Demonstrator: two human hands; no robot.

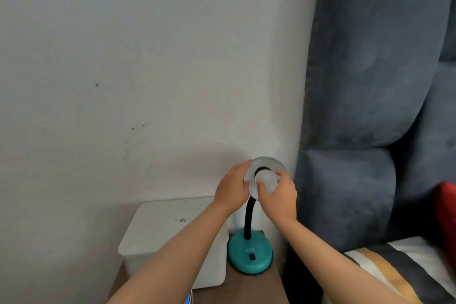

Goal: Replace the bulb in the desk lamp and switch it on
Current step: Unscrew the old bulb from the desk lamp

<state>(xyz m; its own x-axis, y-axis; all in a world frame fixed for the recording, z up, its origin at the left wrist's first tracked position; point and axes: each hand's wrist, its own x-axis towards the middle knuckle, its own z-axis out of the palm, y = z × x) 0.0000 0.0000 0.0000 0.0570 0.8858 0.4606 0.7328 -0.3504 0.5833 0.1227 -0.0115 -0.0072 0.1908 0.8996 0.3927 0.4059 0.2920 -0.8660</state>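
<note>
Head view: desk lamp [250, 252] sits on a wooden bedside table [277, 289], teal round base with a black rocker switch [251, 257] on top, black gooseneck [249, 217] rising to the shade [267, 164], which is tipped so its open face points toward the camera. Left hand [232, 189] is cupped around the shade's left rim, fingers curled on the edge, gripping it. Right hand [278, 195] is wrapped around the white bulb [266, 180], thumb on the left side, fingers over the right, partly closed around the globe. Bulb sits at the dark socket opening in the shade's centre; can't tell how far it's seated. White lidded box [160, 229] stands just beside the lamp base on its left, against the wall [148, 57]. Grey upholstered headboard [370, 81] to the right, red cushion [446, 210] and striped bedding [407, 266] at lower right.
</note>
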